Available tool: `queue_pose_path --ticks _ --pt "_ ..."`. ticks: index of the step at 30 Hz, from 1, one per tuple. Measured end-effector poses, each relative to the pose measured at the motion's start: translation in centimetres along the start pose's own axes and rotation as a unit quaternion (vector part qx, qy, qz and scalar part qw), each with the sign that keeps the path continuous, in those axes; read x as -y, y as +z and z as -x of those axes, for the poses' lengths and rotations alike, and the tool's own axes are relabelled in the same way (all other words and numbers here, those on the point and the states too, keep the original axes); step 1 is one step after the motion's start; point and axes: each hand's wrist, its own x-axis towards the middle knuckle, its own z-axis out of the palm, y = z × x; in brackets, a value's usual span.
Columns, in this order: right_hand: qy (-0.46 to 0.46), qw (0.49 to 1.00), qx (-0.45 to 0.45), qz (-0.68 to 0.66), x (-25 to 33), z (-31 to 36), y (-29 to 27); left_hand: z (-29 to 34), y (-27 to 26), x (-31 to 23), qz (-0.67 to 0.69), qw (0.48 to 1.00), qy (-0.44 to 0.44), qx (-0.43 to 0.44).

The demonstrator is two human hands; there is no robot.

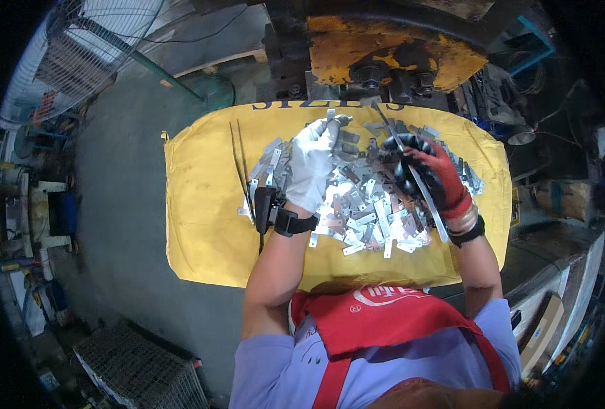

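Observation:
A heap of small flat metal plates with holes (pixel 365 217) lies spread over a yellow sack (pixel 204 225). My left hand (pixel 314 153), in a white glove, is over the heap's left side. Its fingers are closed on one small metal plate (pixel 330 114) that sticks up past the fingertips. My right hand (pixel 428 167), in a red and black glove, is closed round long metal tweezers (pixel 428 199), slanting from upper left to lower right. At the tweezers' far tip is a small metal plate (pixel 370 101); whether it is gripped I cannot tell.
Another pair of long thin tweezers (pixel 238 160) lies on the sack's left side. Beyond the sack stands a worn orange and black machine (pixel 398 54). A caged fan (pixel 84 54) is at far left, a wire crate (pixel 142 368) at lower left.

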Motion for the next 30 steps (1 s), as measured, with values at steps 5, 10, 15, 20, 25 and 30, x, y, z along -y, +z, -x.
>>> queue_pose_path --ticks 5,10,15,20,25,30 --pt "-0.033 0.998 0.047 0.035 0.6 -3.6 -1.1 -0.3 0.1 0.6 -0.031 0.999 0.015 0.025" --pt "-0.063 0.994 0.068 0.055 0.0 -5.2 -1.6 -0.1 0.4 0.1 -0.089 0.995 0.037 0.033" --pt "-0.017 0.995 0.094 0.013 0.8 -5.2 -1.6 -0.8 -0.4 1.5 -0.083 0.995 0.056 0.017" --pt "-0.105 0.983 0.112 0.102 1.2 -3.3 -1.0 -0.3 0.1 0.6 -0.041 0.998 0.038 0.014" --pt "-0.046 0.993 0.108 0.015 0.7 -1.2 -1.1 -0.5 -0.2 0.7 -0.018 0.999 0.024 0.016" --pt "-0.031 0.994 0.093 -0.042 0.7 -0.3 -0.9 -0.4 0.1 0.8 -0.013 0.999 0.023 0.021"
